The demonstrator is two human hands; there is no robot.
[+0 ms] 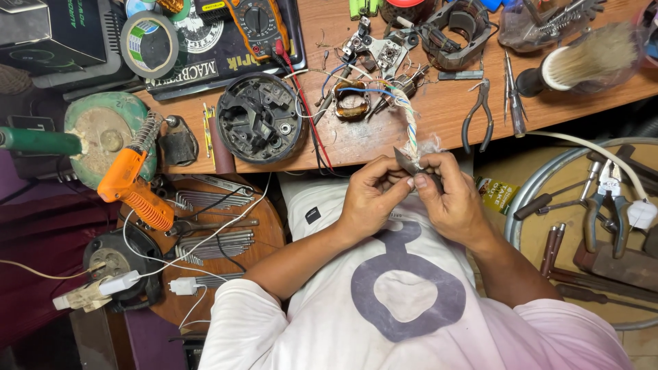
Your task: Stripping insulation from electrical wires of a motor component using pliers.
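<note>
Closely: both hands pinch the end of a braided cable.
Left hand and right hand meet fingertip to fingertip on the cable; its long axis runs up and away to the coil on the tabletop. Pliers lie nearer the right.

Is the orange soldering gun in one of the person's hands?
No, the orange soldering gun lies apart, while both hands hold the twisted wires.
</note>
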